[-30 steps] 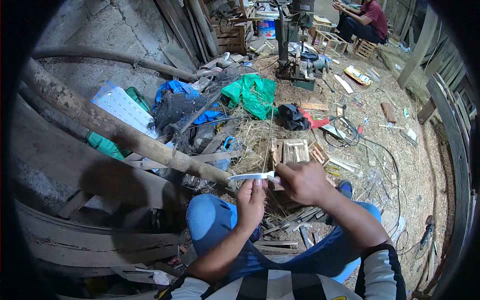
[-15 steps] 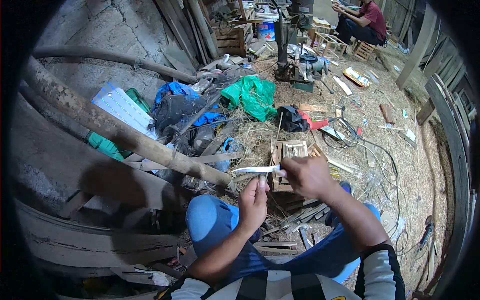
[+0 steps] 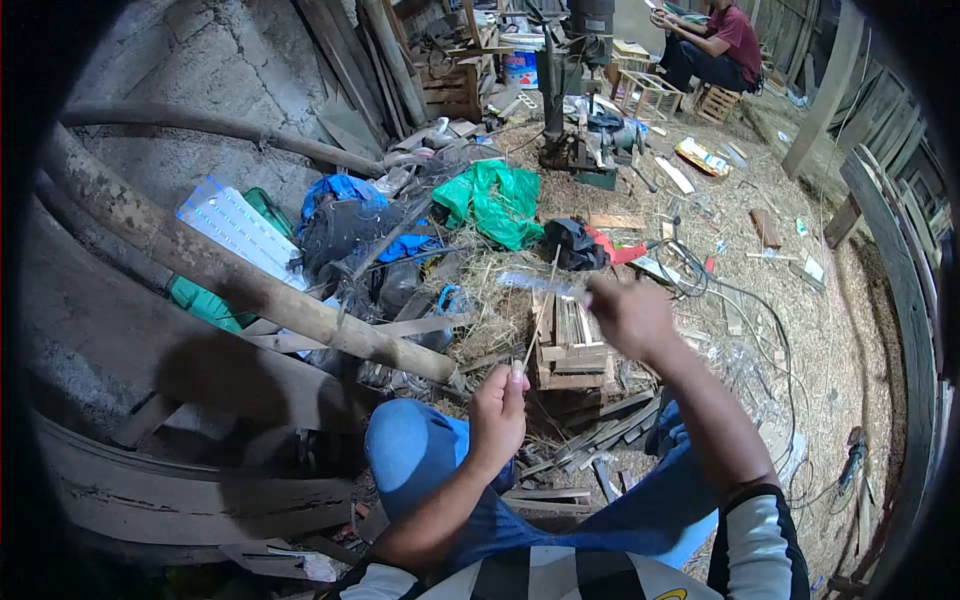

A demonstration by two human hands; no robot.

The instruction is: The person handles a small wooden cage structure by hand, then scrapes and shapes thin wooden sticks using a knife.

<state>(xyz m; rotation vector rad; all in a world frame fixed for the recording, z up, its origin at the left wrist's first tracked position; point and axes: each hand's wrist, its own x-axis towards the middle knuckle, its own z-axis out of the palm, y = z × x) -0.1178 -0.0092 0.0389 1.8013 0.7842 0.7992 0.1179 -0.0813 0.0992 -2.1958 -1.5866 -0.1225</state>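
My left hand (image 3: pixel 496 412) is closed in a pinch on a thin wooden stick (image 3: pixel 543 305), which points up and away from me. My right hand (image 3: pixel 632 318) grips a knife (image 3: pixel 537 284), its pale blade blurred by motion and pointing left. The blade passes close to the stick's upper part; I cannot tell whether they touch. Just beyond my hands sits a small wooden crate (image 3: pixel 576 380) with strips of wood on top, between my bent knees.
A long pole (image 3: pixel 240 275) slants along my left. Ahead lie a green plastic bag (image 3: pixel 495 205), a red-handled tool (image 3: pixel 618 250) and a black cable (image 3: pixel 775 325) on straw-covered ground. A metal machine (image 3: pixel 560 110) stands farther back. Another person (image 3: pixel 725 50) sits at top right.
My right hand has moved the knife up and slightly right, away from my left thumb. The stick now shows at full length above my left hand. The view has shifted slightly.
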